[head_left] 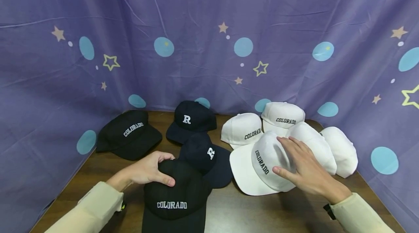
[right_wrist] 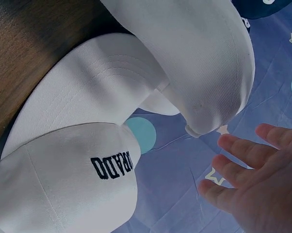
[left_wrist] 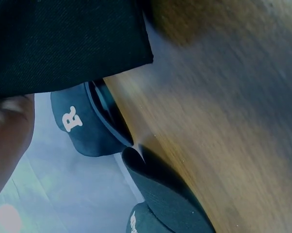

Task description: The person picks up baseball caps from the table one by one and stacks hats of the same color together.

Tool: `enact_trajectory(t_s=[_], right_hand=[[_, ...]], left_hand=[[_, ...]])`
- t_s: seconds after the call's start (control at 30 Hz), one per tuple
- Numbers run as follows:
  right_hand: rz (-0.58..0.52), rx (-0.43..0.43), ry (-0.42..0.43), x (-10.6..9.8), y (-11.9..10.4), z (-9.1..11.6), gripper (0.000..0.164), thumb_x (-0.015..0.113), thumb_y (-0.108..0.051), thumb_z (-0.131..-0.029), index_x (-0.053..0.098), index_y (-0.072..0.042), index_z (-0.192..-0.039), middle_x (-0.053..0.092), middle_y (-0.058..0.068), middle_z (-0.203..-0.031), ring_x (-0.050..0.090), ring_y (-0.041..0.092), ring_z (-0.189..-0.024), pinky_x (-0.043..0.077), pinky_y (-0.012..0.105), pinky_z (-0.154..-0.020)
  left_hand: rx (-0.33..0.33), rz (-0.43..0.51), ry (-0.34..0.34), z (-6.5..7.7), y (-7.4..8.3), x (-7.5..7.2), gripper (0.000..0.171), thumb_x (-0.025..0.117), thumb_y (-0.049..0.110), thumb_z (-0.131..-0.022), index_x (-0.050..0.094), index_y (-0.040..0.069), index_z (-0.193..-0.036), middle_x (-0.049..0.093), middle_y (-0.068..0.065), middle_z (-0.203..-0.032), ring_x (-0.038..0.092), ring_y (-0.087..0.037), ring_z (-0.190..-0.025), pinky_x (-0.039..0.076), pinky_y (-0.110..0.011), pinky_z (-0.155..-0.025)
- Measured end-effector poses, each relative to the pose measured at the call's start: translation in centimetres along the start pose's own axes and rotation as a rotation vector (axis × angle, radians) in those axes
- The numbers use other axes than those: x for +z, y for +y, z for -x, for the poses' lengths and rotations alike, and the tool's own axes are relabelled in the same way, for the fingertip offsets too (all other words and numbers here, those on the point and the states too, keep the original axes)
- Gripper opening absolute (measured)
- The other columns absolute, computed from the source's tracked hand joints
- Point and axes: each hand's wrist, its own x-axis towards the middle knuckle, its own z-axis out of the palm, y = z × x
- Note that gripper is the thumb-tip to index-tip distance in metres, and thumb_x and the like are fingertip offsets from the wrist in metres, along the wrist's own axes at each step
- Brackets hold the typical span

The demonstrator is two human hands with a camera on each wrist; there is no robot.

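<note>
In the head view my left hand [head_left: 145,170] grips the crown of a black baseball cap [head_left: 183,193] marked COLORADO, its bill toward me. The thumb lies across the near side of the crown, and part of the fingers is hidden behind it. That cap overlaps a navy cap [head_left: 200,154] with a white R. Over on the right, my right hand [head_left: 304,167] has its fingers extended above a white COLORADO cap [head_left: 271,160], whose bill points left. The right wrist view shows the fingers spread with nothing held, beside the white caps [right_wrist: 204,63].
Another black COLORADO cap [head_left: 127,134] lies at the back left, beside a second navy R cap [head_left: 194,116]. Several more white caps [head_left: 283,114] cluster at the back right of the wooden table [head_left: 242,214]. A purple patterned curtain [head_left: 203,11] hangs behind and along both sides.
</note>
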Motion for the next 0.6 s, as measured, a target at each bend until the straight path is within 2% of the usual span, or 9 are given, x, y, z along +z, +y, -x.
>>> enact_trajectory(t_s=[0.3, 0.6], right_hand=[[-0.006, 0.002, -0.002, 0.1, 0.0, 0.0, 0.087, 0.075, -0.049, -0.090, 0.035, -0.015, -0.159, 0.043, 0.009, -0.157, 0.027, 0.041, -0.149, 0.021, 0.062, -0.115], [-0.007, -0.001, 0.000, 0.3, 0.0, 0.0, 0.087, 0.075, -0.049, -0.090, 0.036, -0.015, -0.159, 0.044, 0.010, -0.157, 0.027, 0.042, -0.149, 0.021, 0.063, -0.116]], left_hand=[[-0.017, -0.066, 0.037, -0.4, -0.2, -0.6, 0.038, 0.089, 0.014, -0.081, 0.067, 0.003, -0.109, 0.074, -0.011, -0.093, 0.072, -0.021, -0.078, 0.059, -0.030, -0.068], [0.009, -0.096, 0.017, -0.2, -0.5, -1.1, 0.035, 0.087, 0.015, -0.083, 0.067, 0.003, -0.109, 0.074, -0.010, -0.091, 0.072, -0.022, -0.077, 0.059, -0.032, -0.068]])
